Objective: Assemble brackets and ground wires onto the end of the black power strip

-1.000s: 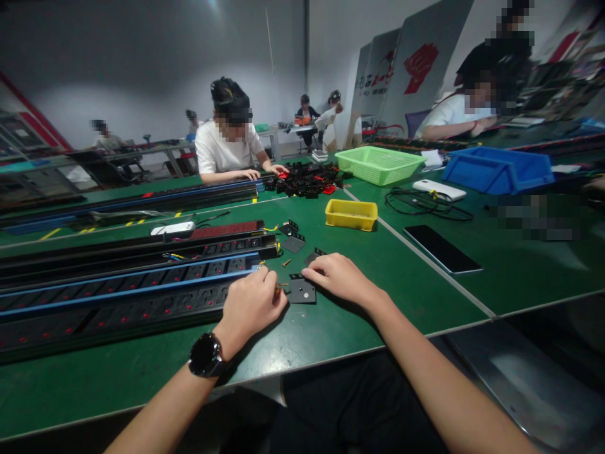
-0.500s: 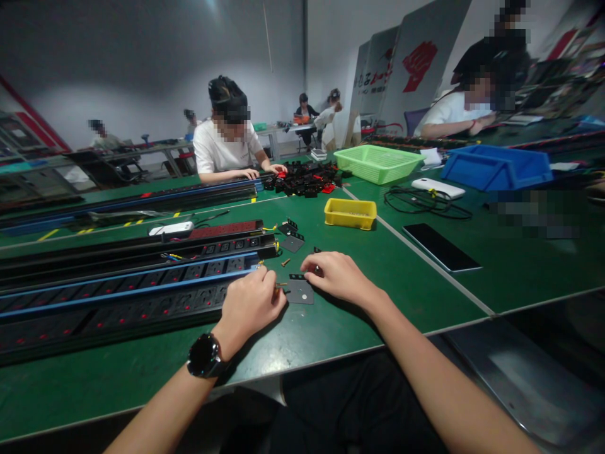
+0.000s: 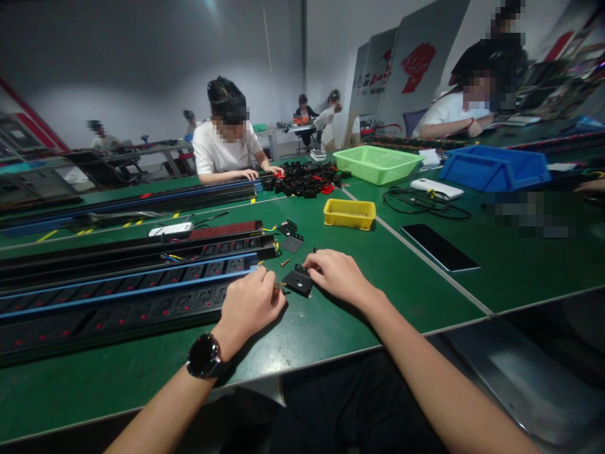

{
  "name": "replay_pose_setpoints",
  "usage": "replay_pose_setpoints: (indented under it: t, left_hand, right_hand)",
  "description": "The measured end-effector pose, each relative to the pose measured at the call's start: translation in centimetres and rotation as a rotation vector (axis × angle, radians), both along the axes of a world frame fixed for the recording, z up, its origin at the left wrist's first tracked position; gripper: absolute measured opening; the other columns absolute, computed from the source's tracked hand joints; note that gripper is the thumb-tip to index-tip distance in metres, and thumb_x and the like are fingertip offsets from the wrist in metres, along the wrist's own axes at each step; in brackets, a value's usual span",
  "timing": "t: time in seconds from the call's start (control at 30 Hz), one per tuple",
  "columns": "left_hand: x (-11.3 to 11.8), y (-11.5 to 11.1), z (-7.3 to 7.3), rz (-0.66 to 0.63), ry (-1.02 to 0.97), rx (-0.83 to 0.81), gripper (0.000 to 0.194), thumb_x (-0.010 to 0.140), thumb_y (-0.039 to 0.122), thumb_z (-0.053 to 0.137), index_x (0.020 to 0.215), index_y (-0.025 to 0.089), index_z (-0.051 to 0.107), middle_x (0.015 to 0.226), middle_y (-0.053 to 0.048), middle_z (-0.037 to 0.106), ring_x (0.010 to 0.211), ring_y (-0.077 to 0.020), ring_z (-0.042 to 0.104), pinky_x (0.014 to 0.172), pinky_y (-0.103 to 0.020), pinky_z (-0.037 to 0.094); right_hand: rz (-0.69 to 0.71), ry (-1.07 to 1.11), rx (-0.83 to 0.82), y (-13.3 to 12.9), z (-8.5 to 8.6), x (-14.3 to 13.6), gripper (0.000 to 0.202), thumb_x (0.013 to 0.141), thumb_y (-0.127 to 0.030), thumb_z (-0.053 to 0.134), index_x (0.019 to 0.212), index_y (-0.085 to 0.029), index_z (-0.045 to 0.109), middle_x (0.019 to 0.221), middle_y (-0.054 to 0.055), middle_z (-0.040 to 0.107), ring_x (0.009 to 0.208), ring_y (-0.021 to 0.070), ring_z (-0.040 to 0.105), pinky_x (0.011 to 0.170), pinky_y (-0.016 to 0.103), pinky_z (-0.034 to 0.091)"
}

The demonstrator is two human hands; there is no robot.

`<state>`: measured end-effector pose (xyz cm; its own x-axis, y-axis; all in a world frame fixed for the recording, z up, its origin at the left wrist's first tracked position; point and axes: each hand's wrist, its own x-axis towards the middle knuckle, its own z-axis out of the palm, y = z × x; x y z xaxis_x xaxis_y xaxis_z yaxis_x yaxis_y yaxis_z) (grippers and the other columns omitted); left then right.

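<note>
My left hand (image 3: pixel 253 307), with a black watch on its wrist, is closed. The tip of a brass-coloured screw (image 3: pixel 280 285) pokes out from its fingers, beside the end of a long power strip (image 3: pixel 155 309). My right hand (image 3: pixel 338 275) pinches the upper right side of a black metal bracket (image 3: pixel 297 284), which is tilted off the green table. A similar loose screw (image 3: pixel 285 263) lies just beyond the bracket. Farther back lie more black brackets (image 3: pixel 292 243). My right fingertips are partly hidden behind the hand.
Several power strips in black and blue housings stretch leftward. A yellow tray (image 3: pixel 350 215), a green basket (image 3: pixel 378 165), a blue bin (image 3: pixel 496 169), a phone-like black slab (image 3: pixel 439 247) and a cable stand beyond. Across the table a person handles a pile of black parts (image 3: pixel 305 179).
The bracket lay flat on the table before; my right hand has taken hold of it and tilted it up. My left hand has stayed nearly still.
</note>
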<state>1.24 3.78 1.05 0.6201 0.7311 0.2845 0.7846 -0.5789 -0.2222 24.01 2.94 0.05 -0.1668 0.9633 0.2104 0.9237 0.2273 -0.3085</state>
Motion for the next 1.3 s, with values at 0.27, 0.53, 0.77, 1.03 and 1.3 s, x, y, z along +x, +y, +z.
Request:
replay_pose_setpoints:
  t: [0.27, 0.53, 0.77, 1.03, 1.3]
  left_hand:
    - [0.1, -0.1, 0.1, 0.007, 0.01, 0.005, 0.021, 0.096, 0.033, 0.048, 0.085, 0.02, 0.059, 0.086, -0.007, 0.064, 0.075, -0.0225, 0.063, 0.056, -0.034, 0.036]
    - [0.0, -0.1, 0.1, -0.004, 0.007, 0.002, 0.02, 0.096, 0.033, 0.048, 0.085, 0.02, 0.059, 0.085, -0.007, 0.063, 0.074, -0.0225, 0.062, 0.056, -0.034, 0.035]
    - [0.0, -0.1, 0.0, -0.002, 0.001, 0.006, 0.02, 0.096, 0.033, 0.048, 0.085, 0.02, 0.058, 0.085, -0.007, 0.063, 0.073, -0.0219, 0.062, 0.056, -0.033, 0.035]
    - [0.0, -0.1, 0.2, 0.002, 0.009, -0.001, 0.02, 0.096, 0.033, 0.048, 0.085, 0.02, 0.059, 0.086, -0.007, 0.064, 0.074, -0.0225, 0.064, 0.056, -0.034, 0.036]
    - [-0.1, 0.0, -0.1, 0.0, 0.006, 0.003, 0.018, 0.096, 0.032, 0.049, 0.087, 0.02, 0.059, 0.087, -0.007, 0.064, 0.075, -0.023, 0.064, 0.057, -0.034, 0.038]
  right_hand:
    - [0.015, -0.053, -0.045, -0.2, 0.3, -0.2, 0.022, 0.097, -0.024, 0.055, 0.104, -0.023, 0.076, 0.106, 0.009, 0.068, 0.095, 0.021, 0.066, 0.074, 0.028, 0.042]
    - [0.056, -0.068, -0.082, -0.2, 0.2, -0.3, 0.026, 0.09, -0.017, 0.054, 0.103, -0.023, 0.077, 0.104, 0.008, 0.076, 0.094, 0.0232, 0.069, 0.07, 0.028, 0.04]
    - [0.096, -0.053, -0.085, -0.6, 0.4, -0.1, 0.024, 0.085, -0.032, 0.066, 0.105, -0.024, 0.077, 0.092, 0.005, 0.077, 0.082, 0.0221, 0.069, 0.064, 0.028, 0.037]
    - [0.129, -0.053, -0.026, -0.8, 0.6, -0.8, 0.028, 0.093, -0.045, 0.063, 0.094, -0.022, 0.078, 0.091, 0.007, 0.076, 0.082, 0.0213, 0.069, 0.065, 0.028, 0.036]
    - [0.18, -0.045, -0.006, -1.1, 0.8, -2.0, 0.023, 0.091, -0.027, 0.059, 0.073, -0.019, 0.07, 0.077, 0.006, 0.071, 0.071, 0.0171, 0.06, 0.062, 0.029, 0.028]
